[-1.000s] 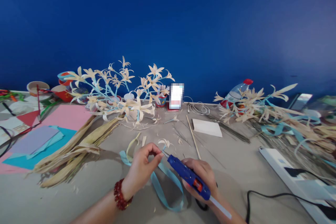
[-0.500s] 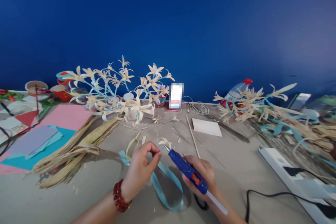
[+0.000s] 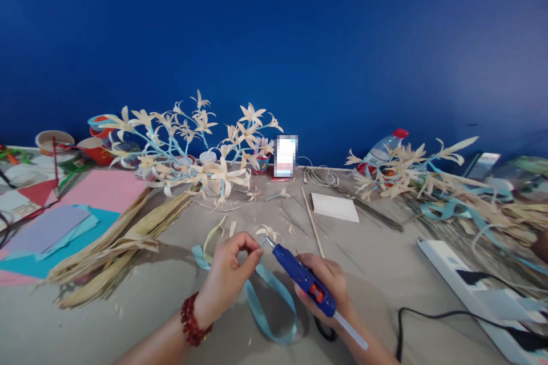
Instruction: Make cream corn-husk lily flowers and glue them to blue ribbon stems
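Observation:
My right hand grips a blue hot glue gun, a clear glue stick poking from its rear end. The gun's metal nozzle points up and left, close to the fingertips of my left hand. Thumb and index finger there pinch a thin light-blue strip, its end at the nozzle. A loop of light-blue ribbon lies below the hands. Just beyond the nozzle rests a small cream husk flower; whether it touches anything held is unclear.
Cream flower branches stand at back left, more at right. Dried husks and coloured paper lie left. A phone, a stick, a white card and a power strip are also there.
The whole view has shifted slightly. Both hands keep nearly the same pose, with the nozzle still at the strip. A dark shape has appeared at the far right edge.

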`<control>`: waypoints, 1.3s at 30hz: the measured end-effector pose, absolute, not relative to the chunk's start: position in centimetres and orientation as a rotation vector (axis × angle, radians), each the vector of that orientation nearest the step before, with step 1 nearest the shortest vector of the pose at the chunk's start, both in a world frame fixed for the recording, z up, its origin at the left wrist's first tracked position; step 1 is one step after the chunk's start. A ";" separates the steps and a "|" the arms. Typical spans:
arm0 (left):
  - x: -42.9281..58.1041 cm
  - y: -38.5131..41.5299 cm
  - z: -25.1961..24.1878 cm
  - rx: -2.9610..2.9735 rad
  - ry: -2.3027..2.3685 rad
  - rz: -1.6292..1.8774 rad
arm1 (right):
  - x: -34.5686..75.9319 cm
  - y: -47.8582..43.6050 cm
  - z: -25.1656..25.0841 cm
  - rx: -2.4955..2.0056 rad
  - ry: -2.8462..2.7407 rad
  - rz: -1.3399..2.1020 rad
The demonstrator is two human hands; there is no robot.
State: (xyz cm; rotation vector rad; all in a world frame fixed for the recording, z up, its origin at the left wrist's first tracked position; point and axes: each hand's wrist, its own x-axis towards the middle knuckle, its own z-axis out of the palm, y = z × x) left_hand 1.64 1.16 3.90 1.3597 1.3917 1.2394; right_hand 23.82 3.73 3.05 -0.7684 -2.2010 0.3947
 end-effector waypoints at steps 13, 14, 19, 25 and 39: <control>1.5 1.5 4.9 0.627 0.787 1.176 | 26.8 4.3 3.3 -0.866 -1.893 0.388; 1.5 1.4 5.0 0.636 0.789 1.176 | 27.7 4.7 3.4 -0.944 -1.859 0.429; 1.5 1.1 4.6 0.709 0.858 1.154 | 33.6 8.1 3.9 -1.410 -1.666 0.343; 1.9 0.9 4.2 0.766 0.859 1.127 | 38.7 10.3 2.6 -1.903 -2.017 -0.258; 2.0 1.0 4.6 0.764 0.774 1.200 | 40.1 13.6 3.8 -1.651 -2.599 -0.077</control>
